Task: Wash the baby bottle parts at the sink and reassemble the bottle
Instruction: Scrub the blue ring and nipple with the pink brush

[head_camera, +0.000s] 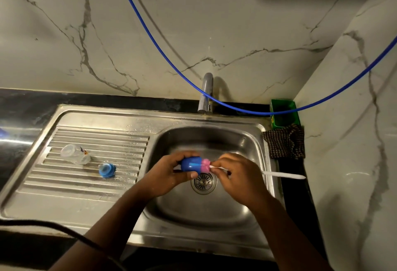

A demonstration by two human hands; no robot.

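the left hand (171, 171) is curled round a blue cap (190, 164), holding it over the sink basin (247, 142) just above the drain (203, 182), while the right hand (231, 172) pinches the white handle of a brush (281, 174) whose pink sponge head (205, 165) sits at the cap's open mouth. to do this scrubbing well, i would keep the cap steady, push the sponge right to the closed end and twist it so the inner wall gets wiped all round, and keep the work over the basin so drips fall in. the cap looks like smooth, glossy, slightly see-through plastic, rounded like a dome; the sponge looks soft and lumpy; the handle is thin, straight and stiff. on the ribbed steel drainboard (86, 185) lie the clear bottle body (74, 154), on its side, and, apart from it, the blue collar with teat (106, 170). the tap (206, 92) shows no water running. the steel is wet and shiny, the wall veined like marble.
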